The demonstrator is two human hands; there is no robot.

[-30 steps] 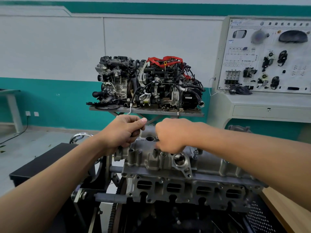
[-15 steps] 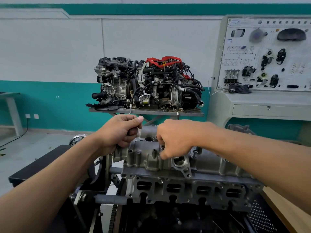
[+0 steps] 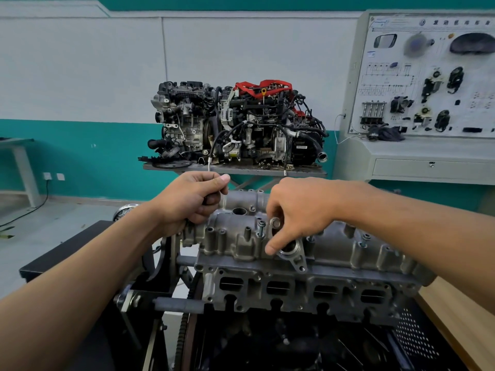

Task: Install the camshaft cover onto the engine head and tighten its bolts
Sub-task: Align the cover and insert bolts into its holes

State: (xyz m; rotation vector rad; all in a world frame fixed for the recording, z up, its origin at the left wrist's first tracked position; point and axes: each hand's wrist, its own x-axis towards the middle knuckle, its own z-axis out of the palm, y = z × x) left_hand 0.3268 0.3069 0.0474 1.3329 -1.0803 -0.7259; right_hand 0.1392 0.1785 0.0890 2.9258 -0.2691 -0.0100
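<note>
Change vs. 0.5 s ago: the right hand [image 3: 300, 210] was a closed fist low over the camshaft cover [image 3: 235, 245]. It has now lifted and loosened, and a bolt [image 3: 261, 228] shows just left of it, standing proud in its hole. Judgement: this bolt is only dropped in or started, not run down. A 2nd bolt [image 3: 364, 240] further right also stands proud, so tightening is still to do.

Cover position: seated on top of the engine head [image 3: 294, 290], apparently aligned.

Right hand pose: forearm comes in from the right, palm down. Its fingers [image 3: 276, 204] bend down toward the cover and the thumb is straight, tip on the cover's near wall. Cannot tell if the fingertips pinch anything.

Left hand [image 3: 190, 202]: unmoved at the cover's left end. Its fingers [image 3: 203, 207] are curled tight with the thumb laid on top, and the contents of the fist are hidden.
</note>
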